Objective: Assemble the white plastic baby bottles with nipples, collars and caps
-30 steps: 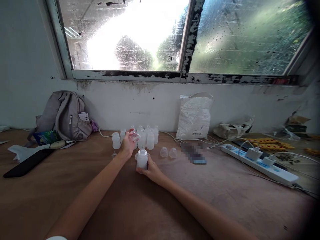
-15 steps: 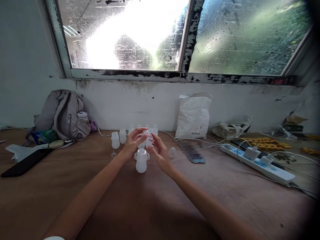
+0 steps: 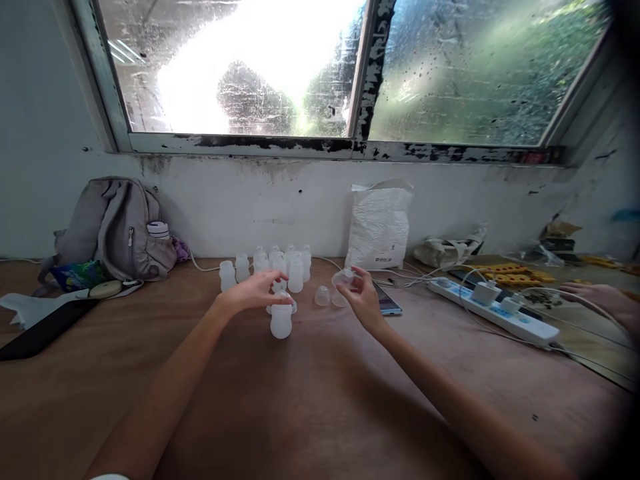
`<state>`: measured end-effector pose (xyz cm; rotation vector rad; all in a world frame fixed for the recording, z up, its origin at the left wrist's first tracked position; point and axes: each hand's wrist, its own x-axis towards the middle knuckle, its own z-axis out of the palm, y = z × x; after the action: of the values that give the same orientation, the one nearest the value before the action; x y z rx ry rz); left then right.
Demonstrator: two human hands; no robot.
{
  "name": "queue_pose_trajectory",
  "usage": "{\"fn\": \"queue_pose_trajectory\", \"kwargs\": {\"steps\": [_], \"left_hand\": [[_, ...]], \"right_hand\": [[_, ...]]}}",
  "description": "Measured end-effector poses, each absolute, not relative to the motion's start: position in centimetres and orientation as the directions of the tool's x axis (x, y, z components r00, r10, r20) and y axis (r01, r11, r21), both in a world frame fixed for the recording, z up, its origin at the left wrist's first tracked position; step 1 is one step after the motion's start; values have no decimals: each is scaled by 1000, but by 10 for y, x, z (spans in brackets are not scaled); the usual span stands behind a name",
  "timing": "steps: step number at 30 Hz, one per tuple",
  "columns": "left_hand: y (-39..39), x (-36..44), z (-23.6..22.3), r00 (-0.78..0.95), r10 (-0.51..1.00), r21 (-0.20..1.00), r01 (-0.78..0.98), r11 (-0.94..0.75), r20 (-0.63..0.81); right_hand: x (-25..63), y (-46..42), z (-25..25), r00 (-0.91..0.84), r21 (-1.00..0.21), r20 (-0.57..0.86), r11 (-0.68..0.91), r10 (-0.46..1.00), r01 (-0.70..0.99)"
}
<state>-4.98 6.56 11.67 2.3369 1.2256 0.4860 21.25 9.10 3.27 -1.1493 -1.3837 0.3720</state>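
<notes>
A frosted baby bottle [image 3: 281, 323] with side handles stands upright in front of me. At its top, my left hand [image 3: 257, 289] has its fingers closed around a clear teat piece [image 3: 279, 287], partly hidden by the fingers; whether it is seated on the bottle I cannot tell. Off to the right, my right hand [image 3: 361, 297] pinches a clear domed cap [image 3: 342, 277] just above the table. Two more clear caps, one of them this cap [image 3: 322, 296], rest below and beside it. Behind the left hand stand several frosted bottles [image 3: 296, 275], some with teats on top.
A phone [image 3: 389, 301] lies behind my right hand, near a white packing bag [image 3: 380, 230]. A power strip [image 3: 500, 313] with cables runs along the right. Another person's hand [image 3: 607, 303] shows at the far right. A grey backpack [image 3: 120, 230] stands at left.
My hands have parted. The left has come down to the bottle's top with the teat piece; the right has moved right with a clear cap. Another person's hand has appeared at right.
</notes>
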Motion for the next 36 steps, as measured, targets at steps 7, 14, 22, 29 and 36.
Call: {"fn": "queue_pose_trajectory", "kwargs": {"steps": [7,14,22,29,36], "left_hand": [[72,-53,109,577,812,480,739,-472,-90],[74,-52,108,582,804,479,743,-467,-120],[79,-54,103,581,800,482,750,-453,-151],[83,-53,96,617,776,585,679,-444,-127],[85,-52,96,638,757,637,643,-425,-140]], "right_hand": [[236,84,-3,156,-615,311,74,938,785],[248,94,-1,168,-423,171,-82,971,902],[263,101,-6,220,-381,274,-105,936,918],[271,117,-22,212,-445,432,3,877,896],[270,120,-25,164,-473,453,80,876,878]]}}
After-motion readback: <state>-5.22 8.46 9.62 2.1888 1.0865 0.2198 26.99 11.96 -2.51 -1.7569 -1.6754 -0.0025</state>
